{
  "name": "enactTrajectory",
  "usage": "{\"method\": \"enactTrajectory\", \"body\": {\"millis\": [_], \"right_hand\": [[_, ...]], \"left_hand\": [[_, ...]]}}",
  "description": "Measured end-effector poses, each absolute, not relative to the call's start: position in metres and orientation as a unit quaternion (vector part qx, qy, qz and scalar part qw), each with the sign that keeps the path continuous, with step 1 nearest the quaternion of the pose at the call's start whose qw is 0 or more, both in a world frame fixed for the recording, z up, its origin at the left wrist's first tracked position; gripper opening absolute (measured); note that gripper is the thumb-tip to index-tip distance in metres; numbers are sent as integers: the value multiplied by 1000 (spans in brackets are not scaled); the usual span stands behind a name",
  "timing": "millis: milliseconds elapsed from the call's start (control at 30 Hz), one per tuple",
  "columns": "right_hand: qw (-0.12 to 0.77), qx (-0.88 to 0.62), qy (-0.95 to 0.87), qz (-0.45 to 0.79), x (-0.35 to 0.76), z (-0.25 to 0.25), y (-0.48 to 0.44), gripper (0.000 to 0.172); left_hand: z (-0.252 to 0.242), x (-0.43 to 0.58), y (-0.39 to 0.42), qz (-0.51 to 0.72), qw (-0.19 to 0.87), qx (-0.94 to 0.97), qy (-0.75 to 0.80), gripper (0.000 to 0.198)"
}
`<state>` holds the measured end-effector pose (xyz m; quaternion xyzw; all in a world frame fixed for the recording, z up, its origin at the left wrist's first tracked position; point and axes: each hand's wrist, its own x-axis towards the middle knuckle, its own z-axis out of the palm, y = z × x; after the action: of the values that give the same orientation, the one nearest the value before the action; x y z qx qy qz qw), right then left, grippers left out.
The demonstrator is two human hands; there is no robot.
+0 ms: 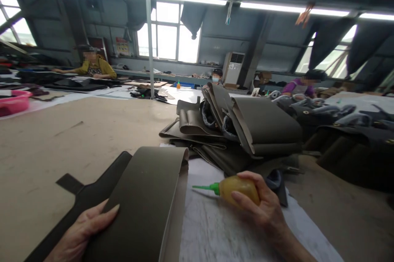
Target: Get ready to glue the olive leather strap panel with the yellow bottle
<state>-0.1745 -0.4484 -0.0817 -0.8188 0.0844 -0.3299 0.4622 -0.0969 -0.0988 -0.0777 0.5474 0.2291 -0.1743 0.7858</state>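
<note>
My left hand (pixel 83 229) holds a long olive-brown leather panel (pixel 144 196) by its left edge, thumb on top. The panel curves upward off the table, with a dark tabbed lining piece (pixel 83 192) under it. My right hand (pixel 261 206) is closed around a small yellow glue bottle (pixel 238 188) whose green nozzle (pixel 205 188) points left toward the panel's right edge, a short gap away. A white sheet (pixel 221 229) lies beneath both.
A heap of folded olive leather bag parts (pixel 246 131) sits just beyond my hands. Dark bag pieces (pixel 347 131) pile at the right. The brown tabletop (pixel 61 139) stretches left. A pink basin (pixel 14 102) is far left. Three people sit at distant benches.
</note>
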Motion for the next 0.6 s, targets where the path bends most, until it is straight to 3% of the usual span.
{"method": "enactTrajectory", "body": {"millis": [167, 433, 600], "right_hand": [[488, -794, 112, -345, -173, -83, -474, 45], [511, -793, 99, -317, -189, -63, -451, 39], [464, -820, 80, -325, -182, -47, -441, 33]], "left_hand": [[-70, -101, -105, -172, 791, 534, 245, 57], [-65, -103, -107, -177, 798, 527, 231, 50], [-61, -102, -107, -208, 812, 494, 233, 64]]}}
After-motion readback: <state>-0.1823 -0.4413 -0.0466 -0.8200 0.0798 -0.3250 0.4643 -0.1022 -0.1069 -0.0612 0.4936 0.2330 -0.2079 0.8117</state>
